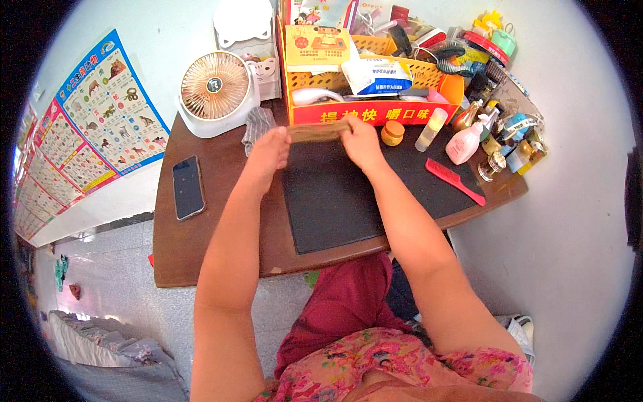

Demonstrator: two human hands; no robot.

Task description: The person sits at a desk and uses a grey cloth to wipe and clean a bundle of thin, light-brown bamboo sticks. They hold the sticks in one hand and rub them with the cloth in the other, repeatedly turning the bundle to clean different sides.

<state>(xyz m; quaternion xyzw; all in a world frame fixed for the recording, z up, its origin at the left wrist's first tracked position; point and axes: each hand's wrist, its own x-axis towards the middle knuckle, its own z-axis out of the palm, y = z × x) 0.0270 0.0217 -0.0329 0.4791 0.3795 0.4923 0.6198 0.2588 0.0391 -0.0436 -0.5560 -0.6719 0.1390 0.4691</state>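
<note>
Between my two hands stretches a brown strip [317, 132], soft-looking and blurred, so I cannot tell exactly what it is. My left hand [271, 152] grips its left end, and my right hand [362, 144] pinches the right end. Both are raised over the far edge of a black desk mat [329, 206] on a dark wooden table [173, 256]. Crumpled grey striped cloth [258, 125] lies just beyond my left hand. To the right of my right hand stand a small amber jar [393, 133] and a clear bottle [431, 131] of yellowish liquid. A red comb [454, 181] rests on the mat.
A smartphone [189, 187] lies at the table's left. Behind it is a white fan [216, 90]. A red-fronted box [321, 115] holding packets and tools stands at the back. Several bottles, including a pink pump bottle [465, 144], crowd the right corner by the wall.
</note>
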